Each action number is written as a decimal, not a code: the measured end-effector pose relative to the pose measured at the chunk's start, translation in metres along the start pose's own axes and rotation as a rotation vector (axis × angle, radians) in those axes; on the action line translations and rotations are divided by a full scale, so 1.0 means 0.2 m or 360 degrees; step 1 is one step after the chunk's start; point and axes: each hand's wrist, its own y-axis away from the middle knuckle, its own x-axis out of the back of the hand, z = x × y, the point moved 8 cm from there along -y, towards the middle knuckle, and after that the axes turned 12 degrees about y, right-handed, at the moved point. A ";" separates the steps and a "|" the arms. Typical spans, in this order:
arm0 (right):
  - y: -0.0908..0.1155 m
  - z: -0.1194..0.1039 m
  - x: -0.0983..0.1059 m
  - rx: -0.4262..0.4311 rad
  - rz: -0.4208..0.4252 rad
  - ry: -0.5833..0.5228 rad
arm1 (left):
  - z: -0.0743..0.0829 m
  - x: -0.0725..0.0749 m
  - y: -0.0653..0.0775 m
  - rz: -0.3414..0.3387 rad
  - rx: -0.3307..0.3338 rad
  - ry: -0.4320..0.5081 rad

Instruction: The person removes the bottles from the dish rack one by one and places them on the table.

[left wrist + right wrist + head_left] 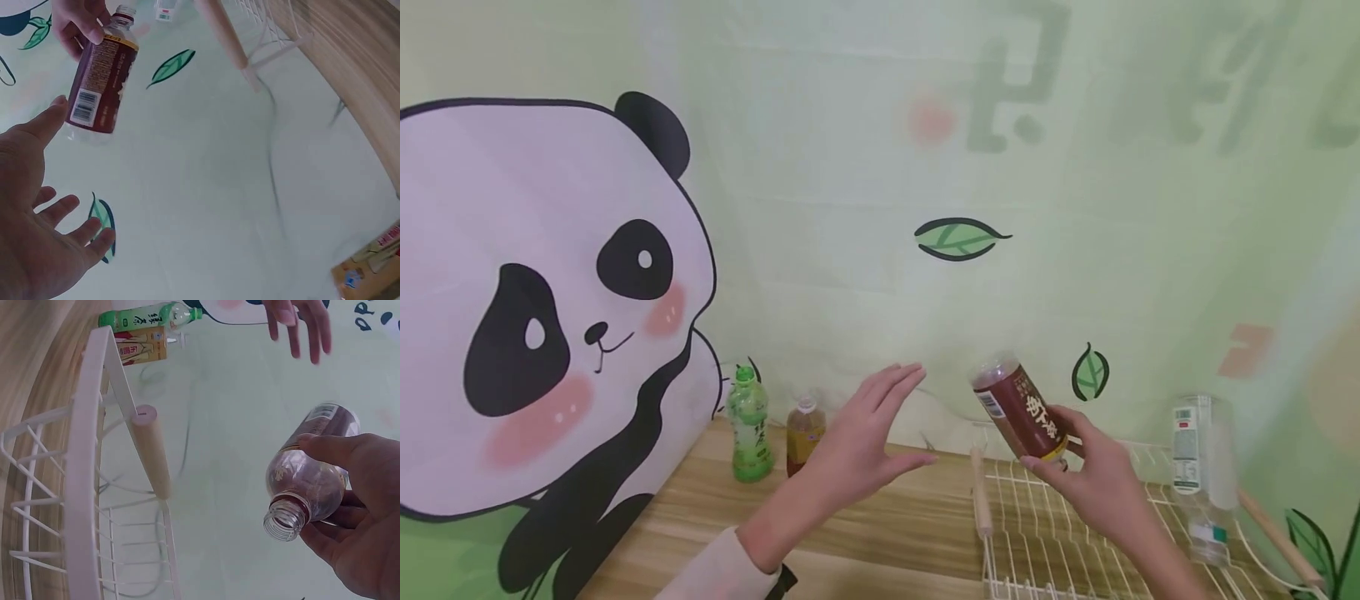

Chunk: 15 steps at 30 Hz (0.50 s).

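Observation:
My right hand (pixel 1101 479) holds a clear plastic bottle with a dark red label (pixel 1018 408) above the wire basket, fingers and thumb around its neck end. The bottle is tilted, its base toward the upper left. In the right wrist view its threaded mouth (pixel 284 519) is uncapped, and the clear part below the neck looks empty. My left hand (pixel 868 437) is raised to the left of the bottle, thumb and fingers spread and holding nothing. From the left wrist, the thumb tip (pixel 59 103) overlaps the bottle's edge near its base.
A white wire basket (pixel 1037 533) with wooden handles stands on the wooden table (pixel 880 537) at the right, with a clear bottle (pixel 1206 483) in it. Left of it stand a green-labelled bottle (pixel 751 429) and an amber bottle (pixel 805 433). A panda-printed cloth (pixel 835 275) hangs behind.

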 end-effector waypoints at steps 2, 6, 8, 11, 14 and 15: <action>0.01 -0.02 -0.01 0.0036 0.0000 0.0041 | 0.03 -0.03 -0.04 -0.0034 -0.0042 -0.0014; 0.04 -0.06 -0.03 0.0143 0.0018 0.0122 | 0.09 -0.08 -0.09 -0.0092 -0.0096 -0.0053; 0.05 -0.08 -0.04 0.0195 0.0031 0.0150 | 0.11 -0.11 -0.11 -0.0120 -0.0132 -0.0079; 0.07 -0.11 -0.07 0.0243 0.0010 0.0176 | 0.15 -0.15 -0.13 -0.0175 -0.0185 -0.0138; 0.09 -0.14 -0.09 0.0260 -0.0042 0.0197 | 0.17 -0.20 -0.15 -0.0235 -0.0220 -0.0219; 0.09 -0.15 -0.09 0.0266 -0.0060 0.0202 | 0.17 -0.22 -0.15 -0.0256 -0.0226 -0.0251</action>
